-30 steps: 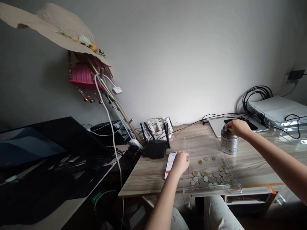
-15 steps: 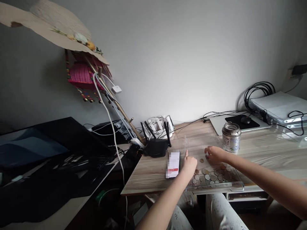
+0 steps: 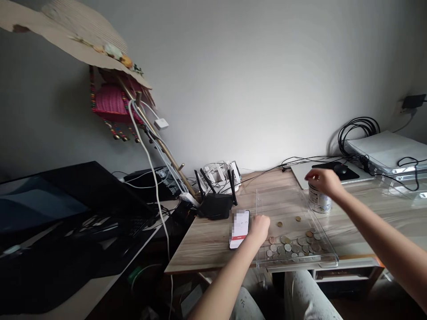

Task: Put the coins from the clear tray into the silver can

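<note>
Just above the lid of a metal tin is my right hand, its fingers pinched together. Whatever lies between the fingertips is too small to make out. My left hand is curled closed at the left edge of a clear plastic tray, beside a phone. Its fingers are mostly hidden, so I cannot tell whether it grips the edge. Several coins lie along the tray's near side. Two brass-coloured coins sit apart, one coin nearer the middle and another coin to its right.
A black router stands behind the phone. A laptop is at the left, below a pole with a hanging hat. A mouse on a dark pad and coiled black cable are at the back right.
My right hand has moved from the tray up and right to the top of the tin. My left index finger, stretched out before, is now curled in.
</note>
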The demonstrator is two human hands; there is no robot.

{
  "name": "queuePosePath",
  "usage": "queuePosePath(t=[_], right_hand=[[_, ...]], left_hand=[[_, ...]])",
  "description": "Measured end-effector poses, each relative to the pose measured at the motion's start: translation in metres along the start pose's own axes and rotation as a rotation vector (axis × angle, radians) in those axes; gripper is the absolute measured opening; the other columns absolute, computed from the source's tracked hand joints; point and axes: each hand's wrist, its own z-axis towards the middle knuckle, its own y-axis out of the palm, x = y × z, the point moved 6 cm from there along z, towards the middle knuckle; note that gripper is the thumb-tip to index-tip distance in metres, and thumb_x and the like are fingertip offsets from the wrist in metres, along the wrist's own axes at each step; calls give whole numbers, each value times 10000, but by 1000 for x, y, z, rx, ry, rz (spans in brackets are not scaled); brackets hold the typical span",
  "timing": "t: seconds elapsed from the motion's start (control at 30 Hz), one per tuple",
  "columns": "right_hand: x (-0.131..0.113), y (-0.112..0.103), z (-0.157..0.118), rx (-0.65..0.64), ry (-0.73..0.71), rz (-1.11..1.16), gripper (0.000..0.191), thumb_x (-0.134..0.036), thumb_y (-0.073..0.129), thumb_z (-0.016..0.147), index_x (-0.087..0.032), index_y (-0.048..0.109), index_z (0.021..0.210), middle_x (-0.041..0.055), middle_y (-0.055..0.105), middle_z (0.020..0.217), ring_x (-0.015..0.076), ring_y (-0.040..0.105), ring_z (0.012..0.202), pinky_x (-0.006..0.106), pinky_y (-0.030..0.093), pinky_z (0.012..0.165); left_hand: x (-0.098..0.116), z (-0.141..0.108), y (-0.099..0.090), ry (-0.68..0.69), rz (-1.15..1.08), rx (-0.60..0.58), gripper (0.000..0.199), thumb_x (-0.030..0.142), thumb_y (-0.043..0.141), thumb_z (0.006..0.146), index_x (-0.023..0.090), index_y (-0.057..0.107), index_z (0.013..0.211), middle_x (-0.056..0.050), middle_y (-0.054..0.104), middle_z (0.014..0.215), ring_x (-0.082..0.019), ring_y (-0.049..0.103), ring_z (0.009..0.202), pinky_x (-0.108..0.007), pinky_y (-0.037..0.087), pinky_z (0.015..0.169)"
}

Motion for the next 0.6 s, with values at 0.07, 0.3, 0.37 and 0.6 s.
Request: queuePosePath(t=[0.07,0.3,0.37,0.6], right_hand=[[26,-20,19,13,100,-106,194,-331,540,684,-237,676,786,17,670,765,163,578,698,237,373,542],[37,-22,24,-27,113,-287,188,-254,534,661,-241,688,767,33,670,793,198,578,758,261,385,552],[12,-20,9,60,25,-186,227,-293,510,722,-234,682,858,44,671,854,191,579,779,265,409,587],[-82,24,-48,-119,-307,308,237,-319,502,785,-199,664,911,44,658,793,132,554,618,246,434,587]], left_hand=[[-1,1,-3,-7,21,-2,328,-4,551,615,182,401,390,-131,563,584,-348,548,993,-551,245,959],[23,2,3,57,-223,63,121,123,552,694,193,609,775,-81,655,768,-223,616,829,-397,417,848],[31,5,9,-18,-550,47,161,143,578,683,165,590,842,-72,653,721,-193,633,710,-342,473,730],[70,8,24,-118,-1172,-2,345,155,672,623,103,552,942,-81,661,748,-159,640,681,-298,490,711]])
